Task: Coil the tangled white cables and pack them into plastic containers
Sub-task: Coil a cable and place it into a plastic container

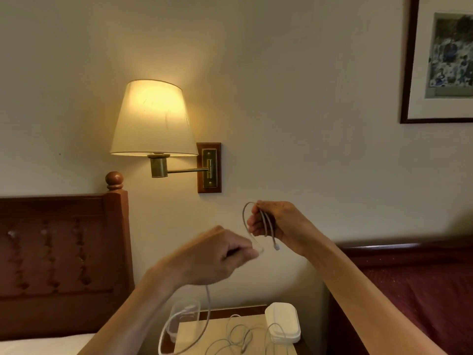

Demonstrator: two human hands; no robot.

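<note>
Two hands up in front of the wall, head view only. Right hand (277,224) has its fingers curled round a few loops of white cable (266,224); one loop sticks out to the left of the fist, and a plug end (276,246) hangs just below the fingers. Left hand (217,254) is motion-blurred, fingers curled, pinching the same cable where it leaves the loop; from under that hand the cable drops down toward the surface (220,334). On the surface: a tangle of loose white cables (238,339) spread across the middle, a closed white plastic container (282,321) at the right rear with a strand lying over its front, and a clear container (185,316) at the left rear, blurred, with white cable looped in or around it, can't tell which. No readable text, brand or label anywhere. Surroundings: lit wall lamp (153,119) on a brass swing arm with a wooden backplate, wooden headboard (61,254) at left with white bedding (38,344) below, dark red bedspread (422,298) at right, framed picture (445,60) at top right. Both forearms cross the lower frame and hide parts of the surface.
</note>
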